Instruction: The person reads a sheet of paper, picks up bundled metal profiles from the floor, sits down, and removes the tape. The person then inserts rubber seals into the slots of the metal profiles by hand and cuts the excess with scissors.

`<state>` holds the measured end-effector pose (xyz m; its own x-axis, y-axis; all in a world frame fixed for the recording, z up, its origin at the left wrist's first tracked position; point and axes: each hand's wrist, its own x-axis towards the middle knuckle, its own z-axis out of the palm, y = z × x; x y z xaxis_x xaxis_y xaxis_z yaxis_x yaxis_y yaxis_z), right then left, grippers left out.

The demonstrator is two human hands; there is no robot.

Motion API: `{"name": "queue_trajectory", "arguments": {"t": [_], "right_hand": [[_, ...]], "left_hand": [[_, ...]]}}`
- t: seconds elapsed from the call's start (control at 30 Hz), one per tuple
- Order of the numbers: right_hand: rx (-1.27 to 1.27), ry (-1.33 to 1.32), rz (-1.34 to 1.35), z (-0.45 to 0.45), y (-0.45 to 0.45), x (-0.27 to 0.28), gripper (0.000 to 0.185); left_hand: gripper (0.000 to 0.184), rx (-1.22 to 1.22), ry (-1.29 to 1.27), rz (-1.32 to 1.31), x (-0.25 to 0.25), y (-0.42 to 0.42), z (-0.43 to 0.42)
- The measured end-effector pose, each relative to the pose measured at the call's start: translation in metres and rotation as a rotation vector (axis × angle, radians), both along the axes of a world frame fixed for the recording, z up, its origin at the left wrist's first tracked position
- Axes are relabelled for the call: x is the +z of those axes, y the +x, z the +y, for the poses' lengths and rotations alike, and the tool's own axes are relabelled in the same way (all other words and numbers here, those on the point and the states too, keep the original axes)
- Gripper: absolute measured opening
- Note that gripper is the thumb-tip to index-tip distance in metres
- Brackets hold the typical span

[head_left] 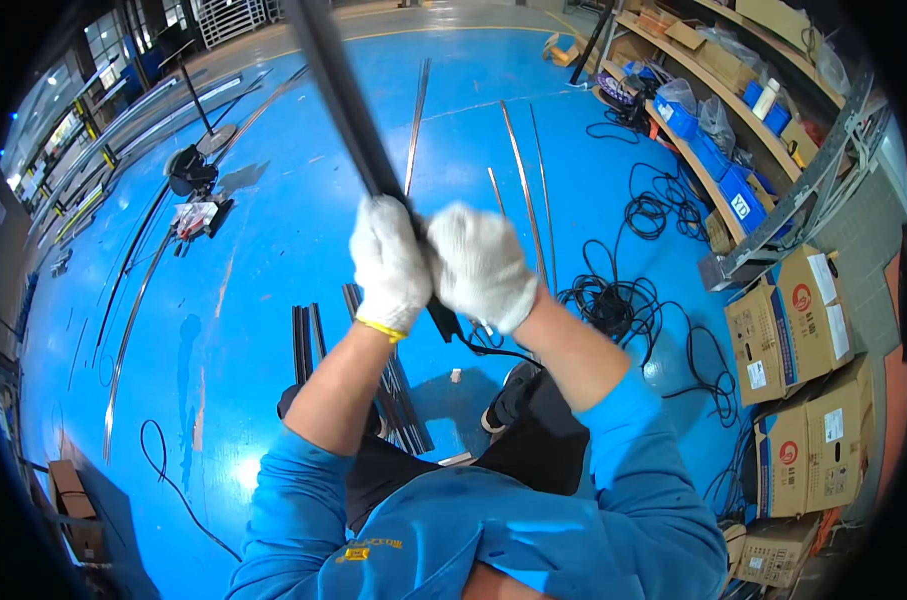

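A long black profile bar (345, 110) rises from between my hands toward the top of the view, tilted to the left. My left hand (388, 262), in a white knit glove with a yellow cuff edge, is wrapped round it near the lower end. Close beside it, my right hand (480, 265), also gloved in white, is closed against the bar's right side; its fingertips are hidden. Below both hands the bar's lower end (445, 322) shows. A thin black strip (498, 351) trails from there to the right, toward my leg.
More dark profiles (308, 340) lie on the blue floor (243, 400) by my feet. Thin strips (518, 165) stretch ahead. Coiled black cable (613, 305) sits at right, near cardboard boxes (808, 320) and shelves (718, 190). A cut-off machine (190, 172) stands at left.
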<state>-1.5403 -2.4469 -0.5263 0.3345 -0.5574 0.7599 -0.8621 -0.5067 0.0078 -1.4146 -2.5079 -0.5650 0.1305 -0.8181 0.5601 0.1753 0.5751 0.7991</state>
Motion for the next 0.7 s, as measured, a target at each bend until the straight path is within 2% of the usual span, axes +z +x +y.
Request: {"name": "queue_trajectory", "arguments": {"t": [0.03, 0.17, 0.23, 0.27, 0.33, 0.37, 0.47, 0.53, 0.7], "right_hand": [[0.048, -0.07, -0.004, -0.007, -0.002, 0.022, 0.014], [0.035, -0.362, -0.008, -0.019, 0.008, 0.121, 0.013], [0.062, -0.484, 0.041, -0.032, 0.008, 0.171, 0.014], [0.08, -0.601, 0.084, -0.033, 0.011, 0.191, 0.016], [0.055, -0.57, 0.061, -0.019, 0.025, 0.227, 0.018], [0.018, -0.522, 0.037, -0.013, 0.032, 0.247, 0.022], [-0.07, -0.511, 0.043, -0.011, 0.037, 0.291, 0.026], [-0.17, -0.511, 0.052, -0.014, 0.031, 0.305, 0.027], [-0.242, -0.717, 0.096, -0.018, 0.016, 0.316, 0.026]], "left_hand": [[0.033, 0.012, -0.07, 0.011, 0.002, -0.008, 0.007], [0.028, -0.053, -0.086, -0.064, 0.02, -0.018, 0.019], [0.025, -0.157, 0.077, -0.185, 0.011, -0.024, 0.034], [0.024, -0.159, -0.004, -0.178, 0.004, -0.027, 0.037], [0.023, -0.214, -0.103, -0.14, -0.034, -0.046, 0.025], [0.024, -0.23, -0.128, -0.134, -0.035, -0.049, 0.027], [0.03, -0.215, -0.218, -0.131, -0.019, -0.048, 0.042], [0.027, -0.256, -0.065, -0.183, -0.024, -0.05, 0.05], [0.024, -0.278, 0.012, -0.254, -0.04, -0.043, 0.056]]}}
